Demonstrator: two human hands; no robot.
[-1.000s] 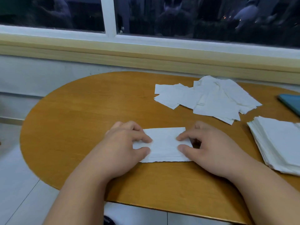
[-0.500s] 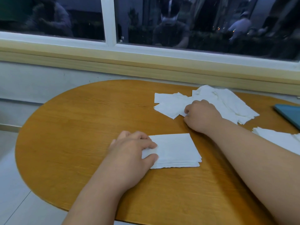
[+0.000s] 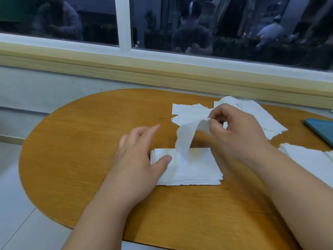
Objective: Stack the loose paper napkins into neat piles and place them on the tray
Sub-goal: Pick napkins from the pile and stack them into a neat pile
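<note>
Right hand pinches a napkin — left hand (fingers relaxed) touches the pile.

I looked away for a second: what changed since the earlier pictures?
The right hand left the stack, reached back to the heap, pinched one napkin and brought it over the stack, where it dangles. The left hand lifted its fingers; its thumb stays on the stack. Stack, heap and side pile lie as before.

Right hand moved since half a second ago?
Yes. The right hand has lifted off the loose napkins and drawn back toward the neat stack, pinching one napkin that hangs over it.
</note>
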